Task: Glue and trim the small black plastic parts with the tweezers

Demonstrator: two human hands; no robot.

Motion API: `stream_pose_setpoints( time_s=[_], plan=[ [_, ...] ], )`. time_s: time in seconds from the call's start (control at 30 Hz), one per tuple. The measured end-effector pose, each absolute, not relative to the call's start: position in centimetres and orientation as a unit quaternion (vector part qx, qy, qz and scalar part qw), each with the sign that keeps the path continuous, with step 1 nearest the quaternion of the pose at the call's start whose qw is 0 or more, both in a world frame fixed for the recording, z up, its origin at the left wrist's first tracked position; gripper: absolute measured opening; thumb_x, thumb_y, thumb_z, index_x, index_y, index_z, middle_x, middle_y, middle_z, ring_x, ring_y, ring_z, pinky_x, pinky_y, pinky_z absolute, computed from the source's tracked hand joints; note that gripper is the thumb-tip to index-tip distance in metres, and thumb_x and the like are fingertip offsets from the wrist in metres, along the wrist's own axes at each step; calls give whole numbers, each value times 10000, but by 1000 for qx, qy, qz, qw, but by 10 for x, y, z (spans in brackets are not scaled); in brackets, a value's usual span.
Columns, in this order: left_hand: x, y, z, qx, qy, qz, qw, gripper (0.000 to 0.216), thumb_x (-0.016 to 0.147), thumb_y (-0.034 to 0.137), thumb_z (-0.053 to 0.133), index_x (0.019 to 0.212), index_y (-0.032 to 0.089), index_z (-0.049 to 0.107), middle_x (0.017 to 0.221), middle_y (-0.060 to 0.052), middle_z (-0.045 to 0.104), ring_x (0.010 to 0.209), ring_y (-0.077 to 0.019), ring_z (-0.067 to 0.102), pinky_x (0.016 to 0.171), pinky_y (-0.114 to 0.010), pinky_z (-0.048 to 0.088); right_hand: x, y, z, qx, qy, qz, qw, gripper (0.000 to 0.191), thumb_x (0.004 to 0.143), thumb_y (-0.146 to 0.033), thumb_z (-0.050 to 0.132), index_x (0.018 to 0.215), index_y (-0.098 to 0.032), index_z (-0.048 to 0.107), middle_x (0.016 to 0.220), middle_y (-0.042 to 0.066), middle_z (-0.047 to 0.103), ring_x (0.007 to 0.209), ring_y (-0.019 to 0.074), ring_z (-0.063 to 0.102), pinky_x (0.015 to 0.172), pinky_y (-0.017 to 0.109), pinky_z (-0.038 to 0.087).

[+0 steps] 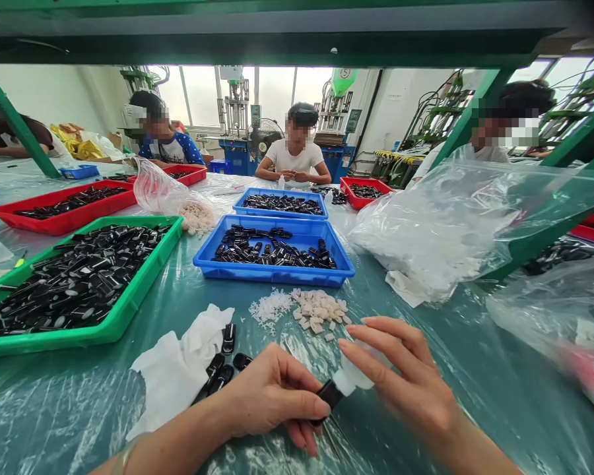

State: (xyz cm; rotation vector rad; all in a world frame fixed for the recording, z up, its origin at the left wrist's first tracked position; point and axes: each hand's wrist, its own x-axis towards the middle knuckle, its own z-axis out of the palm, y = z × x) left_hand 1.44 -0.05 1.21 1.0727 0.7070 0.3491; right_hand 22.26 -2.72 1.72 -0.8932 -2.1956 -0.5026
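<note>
Between thumb and fingers, my left hand (272, 396) grips a small black plastic part (330, 393). My right hand (416, 376) holds a translucent squeeze bottle (361, 366), its thumb out of sight. The bottle's white nozzle end points down-left and meets the end of the black part; whether anything comes out cannot be seen. Left of my left hand, several similar black parts (229, 338) lie beside a crumpled white tissue (173, 369). Beyond my hands are a heap of small white pieces (270, 309) and a heap of cream-coloured blocks (319, 309).
Blue trays (272, 272) of black parts stand ahead, a green tray (123, 323) at left, red trays (59, 224) farther off. A clear plastic bag (426, 231) bulges at right. A green frame beam (277, 49) crosses overhead. Co-workers sit across the plastic-covered table (475, 369).
</note>
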Motion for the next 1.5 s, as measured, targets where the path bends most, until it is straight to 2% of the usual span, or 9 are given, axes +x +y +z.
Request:
stream_pose_setpoints(
  time_s=[0.33, 0.5, 0.63, 0.87, 1.0, 1.5],
  plan=[
    [16, -2, 12, 484, 339, 153, 793, 245, 582, 303, 714, 595, 73, 630, 561, -40, 598, 481, -113, 598, 428, -159, 434, 219, -26, 18, -353, -843, -200, 354, 272, 905, -74, 369, 1006, -152, 608, 992, 106, 616, 1002, 241, 483, 822, 402, 432],
    [18, -3, 12, 476, 341, 153, 796, 266, 575, 329, 724, 589, 82, 623, 552, -31, 592, 474, -111, 593, 429, -165, 430, 217, -24, 18, -356, -837, -201, 364, 345, 801, 69, 412, 997, -145, 597, 957, 102, 619, 973, 239, 489, 779, 376, 456],
    [18, -3, 11, 472, 337, 156, 800, 276, 574, 338, 729, 579, 89, 611, 526, -22, 584, 466, -112, 590, 429, -166, 428, 215, -22, 19, -366, -830, -193, 374, 425, 754, 112, 380, 998, -172, 583, 944, 87, 619, 942, 224, 506, 752, 366, 472],
    [16, -2, 10, 470, 323, 167, 804, 246, 594, 305, 716, 623, 74, 635, 588, -45, 616, 475, -113, 601, 433, -167, 439, 216, -19, 18, -358, -835, -165, 383, 425, 752, 107, 376, 1002, -174, 573, 946, 91, 605, 932, 218, 507, 744, 372, 478],
    [16, -2, 10, 469, 316, 172, 807, 229, 601, 292, 713, 622, 77, 637, 583, -40, 616, 477, -113, 605, 435, -164, 439, 217, -18, 16, -347, -838, -145, 396, 387, 757, 88, 426, 1009, -162, 580, 957, 98, 597, 941, 223, 503, 753, 376, 474],
    [14, -3, 12, 475, 314, 166, 805, 238, 599, 312, 724, 635, 85, 664, 577, -34, 615, 486, -115, 608, 444, -165, 440, 219, -17, 22, -339, -840, -135, 401, 348, 780, 24, 441, 981, -206, 610, 905, 76, 642, 904, 207, 549, 723, 348, 504]
  ],
)
